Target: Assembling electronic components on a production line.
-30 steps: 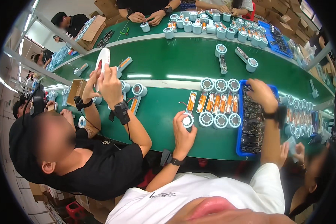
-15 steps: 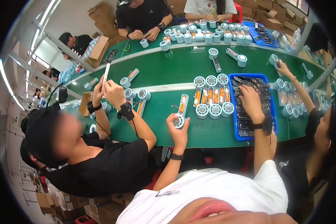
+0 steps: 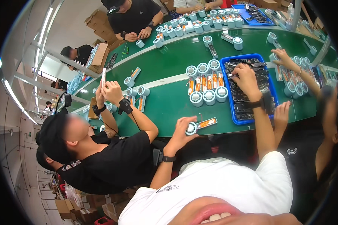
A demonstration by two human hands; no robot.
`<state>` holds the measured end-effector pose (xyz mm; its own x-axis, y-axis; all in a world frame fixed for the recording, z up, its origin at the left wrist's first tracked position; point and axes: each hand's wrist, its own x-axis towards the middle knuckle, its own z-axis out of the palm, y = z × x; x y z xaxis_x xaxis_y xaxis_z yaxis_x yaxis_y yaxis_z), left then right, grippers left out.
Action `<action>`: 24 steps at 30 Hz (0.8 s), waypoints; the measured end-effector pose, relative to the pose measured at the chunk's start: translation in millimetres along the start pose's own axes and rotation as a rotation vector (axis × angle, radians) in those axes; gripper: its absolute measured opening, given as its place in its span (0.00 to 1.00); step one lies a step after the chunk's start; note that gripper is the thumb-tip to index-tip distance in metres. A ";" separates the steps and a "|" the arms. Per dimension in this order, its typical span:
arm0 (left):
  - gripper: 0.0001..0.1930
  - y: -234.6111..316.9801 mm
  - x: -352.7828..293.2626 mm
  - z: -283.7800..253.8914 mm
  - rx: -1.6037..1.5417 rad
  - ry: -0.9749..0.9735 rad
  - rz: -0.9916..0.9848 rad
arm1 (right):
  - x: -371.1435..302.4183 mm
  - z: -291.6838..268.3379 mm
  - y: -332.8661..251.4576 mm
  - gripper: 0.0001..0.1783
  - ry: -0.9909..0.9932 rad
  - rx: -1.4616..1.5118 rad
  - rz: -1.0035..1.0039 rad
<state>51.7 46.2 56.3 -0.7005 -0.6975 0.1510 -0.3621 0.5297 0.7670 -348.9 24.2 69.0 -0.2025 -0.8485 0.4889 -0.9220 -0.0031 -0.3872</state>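
My left hand (image 3: 181, 132) grips the round light-blue head of a handheld fan (image 3: 192, 128) near the table's front edge. The fan's open handle, with an orange-and-white insert inside, points right. Inside a blue tray (image 3: 237, 119) of thin black circuit boards (image 3: 241, 96), my right hand (image 3: 247, 80) has its fingers closed on one circuit board (image 3: 233, 75). Its far end is hidden under my fingers. Left of the tray, two rows of similar fans (image 3: 208, 96) lie with their orange-filled handles turned toward each other.
A co-worker (image 3: 97, 138) at my left holds a narrow white piece up. Another person's hand (image 3: 285, 60) reaches in from the right near more fans (image 3: 294, 88). A raised metal rail (image 3: 165, 87) crosses the green table (image 3: 161, 112). Across it are more fans and people.
The fan in my left hand has turned from pointing away to pointing right. My right hand, earlier spread over the tray, now pinches a circuit board. The whole view has shifted slightly.
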 end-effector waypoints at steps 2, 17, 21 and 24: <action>0.33 0.5 9.1 -1.5 0.037 0.003 -0.002 | 2.2 -1.7 4.4 0.11 0.010 0.055 -0.014; 0.21 6.9 25.7 25.5 0.387 0.151 0.207 | -13.5 -23.3 -48.6 0.08 0.151 0.797 0.237; 0.20 -32.2 37.9 39.6 0.409 0.349 0.260 | -39.4 -23.7 -92.7 0.11 0.050 0.771 0.300; 0.25 -14.6 2.6 44.3 0.291 0.339 0.079 | -112.9 -17.6 -118.1 0.13 -0.076 0.656 0.232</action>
<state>27.9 58.1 17.9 -0.5094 -0.7423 0.4352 -0.5076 0.6677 0.5446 -222.9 129.7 73.3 -0.3244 -0.9004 0.2899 -0.4629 -0.1161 -0.8788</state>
